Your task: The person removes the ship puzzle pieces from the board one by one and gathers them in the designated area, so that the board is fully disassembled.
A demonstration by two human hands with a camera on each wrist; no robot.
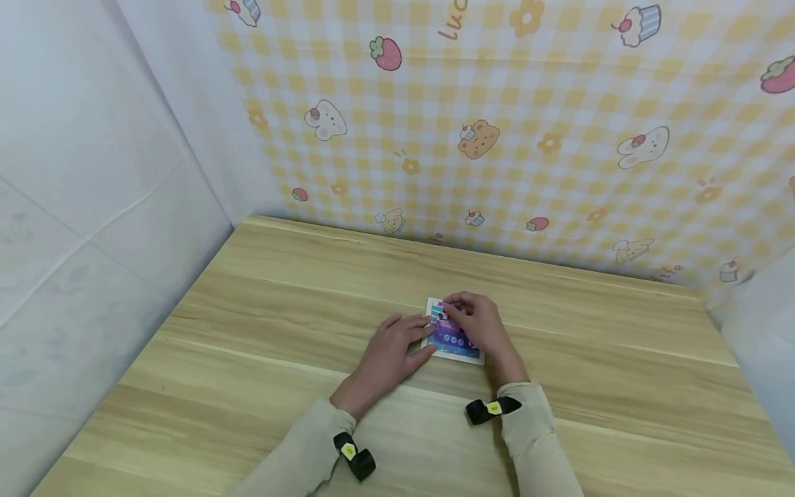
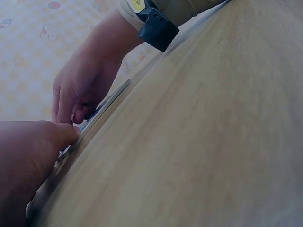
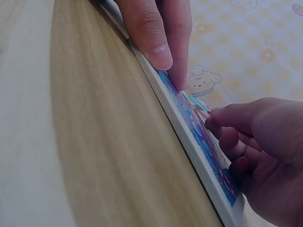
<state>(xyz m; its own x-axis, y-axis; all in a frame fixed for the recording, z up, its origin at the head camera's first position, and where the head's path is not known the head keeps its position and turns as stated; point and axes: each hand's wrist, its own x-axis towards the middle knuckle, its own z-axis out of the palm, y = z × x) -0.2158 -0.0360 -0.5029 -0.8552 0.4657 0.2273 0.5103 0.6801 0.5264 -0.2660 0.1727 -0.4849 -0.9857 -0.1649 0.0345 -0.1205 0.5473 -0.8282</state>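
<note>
A small flat puzzle board (image 1: 457, 356) with a white border and a blue, purple and pink picture lies on the wooden table. My left hand (image 1: 391, 348) rests at its left side, fingertips on the picture and thumb along the near left edge. Over the upper part of the board, my right hand (image 1: 481, 324) has its thumb and forefinger brought together. In the right wrist view, the right thumb (image 3: 232, 116) pinches the edge of a small coloured puzzle piece (image 3: 204, 112) close over the picture. The other right fingers are curled by the board's surface, and the forefinger is mostly hidden there.
The wooden table (image 1: 298, 297) reaches back to a yellow checked cloth (image 1: 422, 96) with cartoon prints. A white covering (image 1: 93, 172) hangs at the left. Black wrist cameras (image 1: 355, 457) are strapped over both beige sleeves (image 1: 540, 435).
</note>
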